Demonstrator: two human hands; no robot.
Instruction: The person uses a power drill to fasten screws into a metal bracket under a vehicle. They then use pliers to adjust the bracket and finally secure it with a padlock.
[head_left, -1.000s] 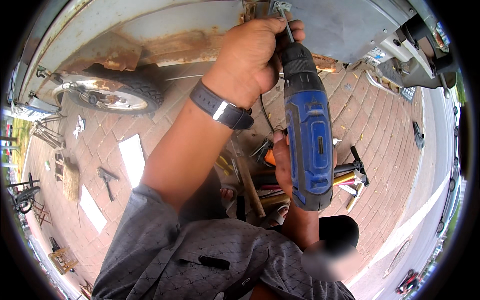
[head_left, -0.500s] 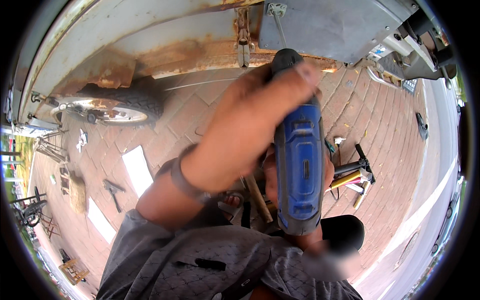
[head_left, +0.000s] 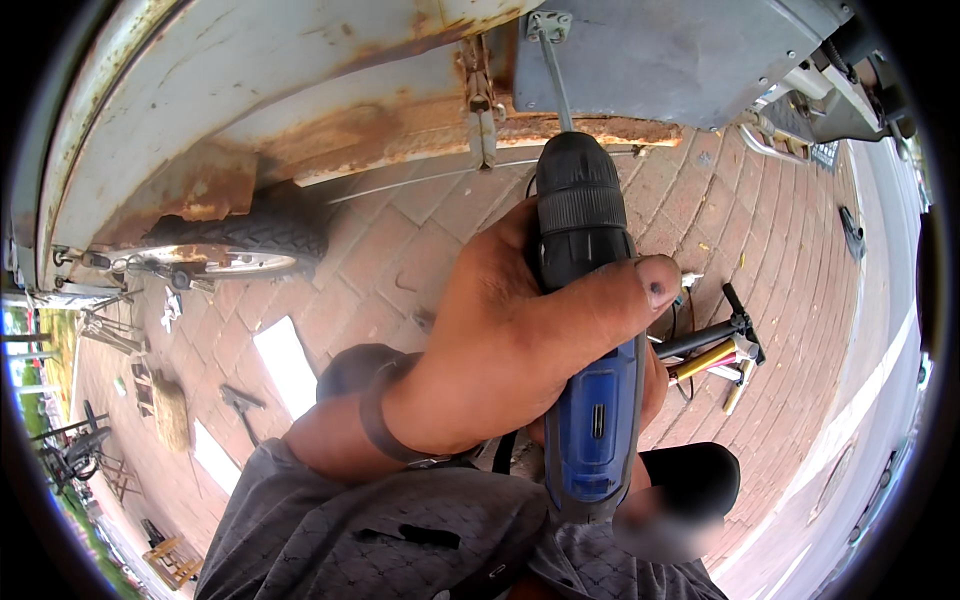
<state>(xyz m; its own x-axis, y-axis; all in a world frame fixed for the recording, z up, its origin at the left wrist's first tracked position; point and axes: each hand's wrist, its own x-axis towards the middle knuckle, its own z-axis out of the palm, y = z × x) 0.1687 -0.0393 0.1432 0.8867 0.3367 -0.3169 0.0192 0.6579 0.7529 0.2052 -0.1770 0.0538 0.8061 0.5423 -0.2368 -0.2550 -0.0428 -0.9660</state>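
I hold a blue-and-black power drill (head_left: 590, 450), pointing away from me. Its long bit (head_left: 555, 80) reaches a small metal bracket (head_left: 549, 25) on a grey riveted panel (head_left: 660, 60). My left hand (head_left: 500, 335) is wrapped over the drill just behind the chuck (head_left: 580, 180), thumb across the top. My right hand (head_left: 650, 395) is closed on the drill from underneath, mostly hidden by its body. Left of the bit, a rusty hinge-like fitting (head_left: 480, 100) is on the corroded vehicle body (head_left: 250, 60).
A wheel (head_left: 250, 260) is under the rusted body at left. On the brick paving lie white boards (head_left: 285, 365), a tool (head_left: 240, 405), a log-like block (head_left: 170, 415), bars and tubes (head_left: 700, 360), and a dark object (head_left: 852, 230). A road (head_left: 875, 300) runs at right.
My left hand has moved from the bit back onto the drill body behind the chuck. The drill has shifted downward in the picture, showing more of the bit.
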